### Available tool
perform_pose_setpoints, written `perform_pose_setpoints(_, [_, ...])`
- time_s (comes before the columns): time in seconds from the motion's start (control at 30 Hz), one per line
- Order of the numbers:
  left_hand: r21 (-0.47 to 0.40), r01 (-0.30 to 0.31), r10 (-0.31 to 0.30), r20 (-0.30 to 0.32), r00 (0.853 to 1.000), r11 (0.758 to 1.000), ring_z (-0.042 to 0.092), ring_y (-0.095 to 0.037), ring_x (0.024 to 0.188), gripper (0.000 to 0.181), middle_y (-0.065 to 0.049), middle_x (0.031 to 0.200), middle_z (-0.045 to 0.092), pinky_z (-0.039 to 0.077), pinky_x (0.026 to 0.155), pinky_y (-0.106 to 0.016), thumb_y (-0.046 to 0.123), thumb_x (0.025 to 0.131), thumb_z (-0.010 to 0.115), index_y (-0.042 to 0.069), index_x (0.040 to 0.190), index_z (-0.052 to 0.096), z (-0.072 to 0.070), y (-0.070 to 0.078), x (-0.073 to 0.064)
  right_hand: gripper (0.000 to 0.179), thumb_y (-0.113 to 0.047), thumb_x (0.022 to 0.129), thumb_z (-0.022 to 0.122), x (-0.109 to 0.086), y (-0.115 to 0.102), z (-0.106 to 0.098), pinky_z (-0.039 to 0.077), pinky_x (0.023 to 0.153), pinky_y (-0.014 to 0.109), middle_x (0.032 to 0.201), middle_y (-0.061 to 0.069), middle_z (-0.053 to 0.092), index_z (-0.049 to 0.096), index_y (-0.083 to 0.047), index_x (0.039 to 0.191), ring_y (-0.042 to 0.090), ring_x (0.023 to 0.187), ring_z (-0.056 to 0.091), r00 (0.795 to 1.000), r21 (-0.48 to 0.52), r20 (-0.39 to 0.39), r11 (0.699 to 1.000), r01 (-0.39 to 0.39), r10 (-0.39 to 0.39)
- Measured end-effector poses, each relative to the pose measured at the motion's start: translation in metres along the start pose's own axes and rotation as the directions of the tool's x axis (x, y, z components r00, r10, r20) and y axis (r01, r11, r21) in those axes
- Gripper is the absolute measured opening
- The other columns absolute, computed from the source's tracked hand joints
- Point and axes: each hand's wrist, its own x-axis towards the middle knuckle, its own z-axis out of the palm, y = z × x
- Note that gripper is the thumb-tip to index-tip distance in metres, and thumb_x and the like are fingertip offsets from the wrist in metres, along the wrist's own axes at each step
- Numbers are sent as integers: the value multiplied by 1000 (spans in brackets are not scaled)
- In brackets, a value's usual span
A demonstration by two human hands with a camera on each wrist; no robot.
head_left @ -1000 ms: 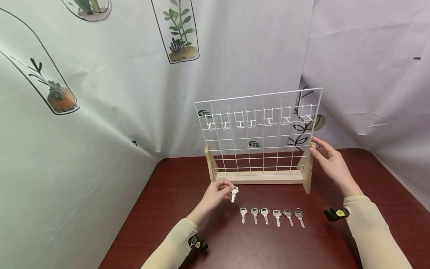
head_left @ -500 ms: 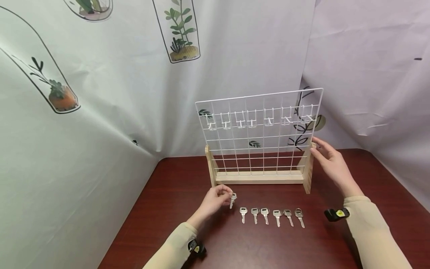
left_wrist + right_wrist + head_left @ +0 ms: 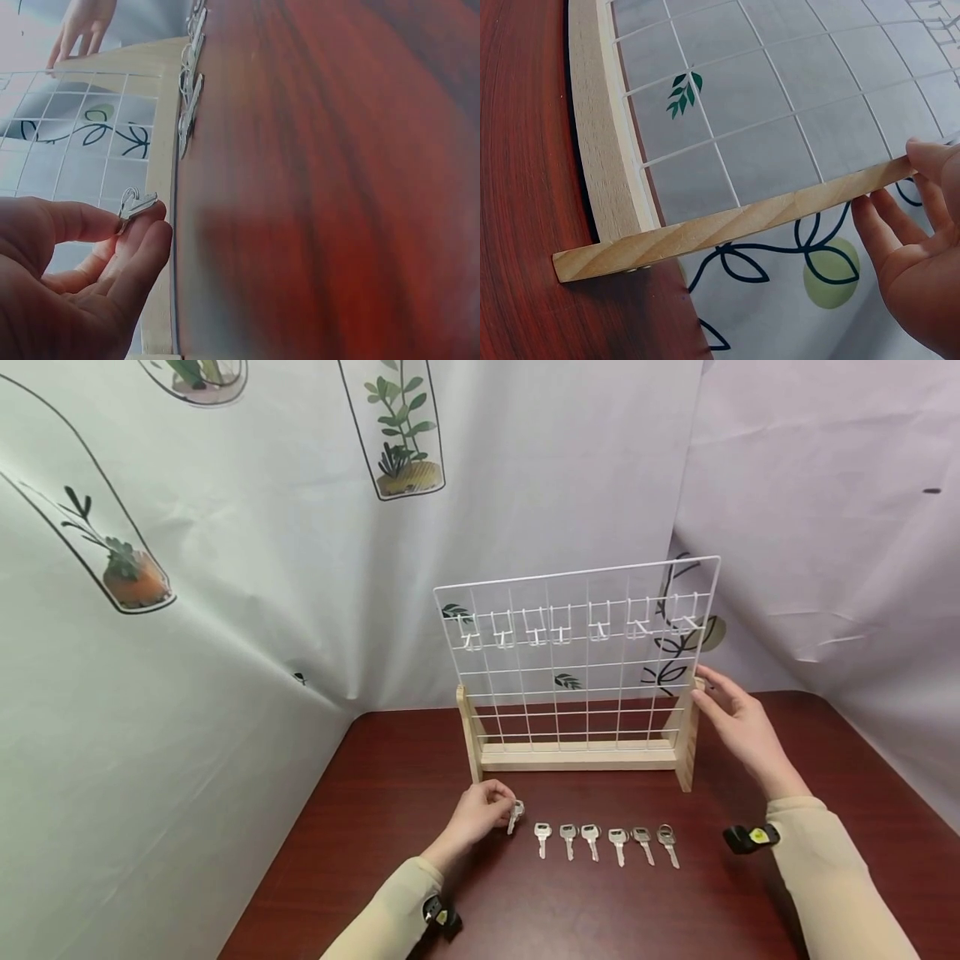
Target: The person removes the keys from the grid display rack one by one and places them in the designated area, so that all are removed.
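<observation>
My left hand (image 3: 480,814) pinches a silver key (image 3: 516,815) between thumb and fingers, just above the table. In the left wrist view, a small ring shows at the head of that key (image 3: 138,206). To its right several more silver keys (image 3: 591,832) lie in a row. Behind them stands a white wire grid rack with a wooden base (image 3: 577,760). Several white hooks (image 3: 599,631) hang along its upper part, with nothing on them. My right hand (image 3: 738,727) holds the rack's right wooden upright (image 3: 742,214), thumb on one side and fingers on the other.
A dark red wooden table (image 3: 600,910) bears the rack and keys. Pale cloth with printed plants (image 3: 300,568) hangs behind and to the sides. A black wrist device (image 3: 441,914) is on the left sleeve, another (image 3: 750,837) on the right.
My left hand has come down and slightly left with the key, from in front of the rack's left foot towards the row of keys. My right hand stays on the upright.
</observation>
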Motion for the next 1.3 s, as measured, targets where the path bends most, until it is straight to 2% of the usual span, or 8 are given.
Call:
perform_pose_setpoints(0.33, [19, 71, -72, 42, 996, 997, 62, -10, 61, 5, 0, 70, 63, 59, 59, -28, 0, 87, 61, -3, 86, 65, -2, -1, 2, 53, -37, 104, 55, 0, 1, 0, 41, 87, 9, 148, 24, 47, 41, -28, 155, 18, 133, 48, 1000, 8, -6, 1000, 8, -8])
perform_pose_setpoints(0.53, [93, 76, -84, 79, 993, 993, 62, -12, 55, 5, -5, 67, 65, 57, 53, -28, 0, 86, 60, -1, 85, 65, -2, 3, 3, 55, -38, 104, 54, -1, 2, 0, 41, 87, 8, 148, 25, 47, 40, -23, 156, 19, 133, 48, 1000, 4, -9, 1000, 5, -5])
perform_pose_setpoints(0.67, [110, 78, -90, 106, 990, 991, 62, -13, 56, 5, -7, 67, 65, 58, 54, -30, -1, 85, 59, -1, 84, 64, -2, 4, 2, 54, -37, 105, 54, -1, 2, 0, 41, 87, 8, 149, 25, 47, 40, -25, 156, 25, 135, 47, 1000, 1, -6, 1000, 10, -10])
perform_pose_setpoints(0.83, [78, 109, -118, 129, 985, 991, 61, -13, 55, 5, -7, 67, 63, 58, 53, -30, -3, 84, 58, -2, 82, 63, -2, 4, 4, 55, -38, 105, 54, -1, 2, 0, 45, 95, 18, 150, 24, 46, 39, -24, 156, 35, 137, 45, 1000, -1, 0, 1000, 6, -6])
perform_pose_setpoints(1.0, [41, 144, -148, 142, 979, 989, 62, -13, 55, 5, -8, 68, 63, 58, 52, -29, -4, 85, 58, -2, 81, 62, -2, 4, 5, 56, -38, 105, 53, -1, 1, 0, 46, 104, 37, 151, 24, 45, 38, -24, 157, 39, 137, 43, 1000, 1, 3, 1000, 1, -1])
perform_pose_setpoints(1.07, [29, 149, -151, 151, 977, 988, 63, -13, 55, 5, -8, 69, 63, 58, 52, -29, -4, 85, 58, -3, 81, 62, -2, 4, 5, 56, -38, 105, 53, 0, 1, 0, 46, 104, 34, 151, 24, 45, 38, -24, 157, 39, 138, 43, 1000, 2, 4, 1000, 0, 0])
perform_pose_setpoints(1.2, [9, 161, -160, 164, 973, 987, 63, -14, 55, 5, -9, 70, 63, 58, 52, -29, -6, 84, 56, -5, 83, 61, -1, 5, 5, 55, -37, 105, 54, 1, 2, 0, 42, 92, 12, 151, 22, 46, 39, -23, 156, 38, 138, 43, 1000, 9, 2, 1000, 0, 0])
perform_pose_setpoints(1.3, [6, 168, -166, 167, 972, 986, 63, -15, 54, 5, -9, 71, 62, 58, 51, -29, -7, 83, 55, -5, 83, 60, -1, 5, 4, 55, -34, 105, 55, 2, 4, 0, 40, 87, 7, 150, 23, 46, 39, -21, 156, 36, 138, 44, 1000, 16, 1, 1000, 9, -9])
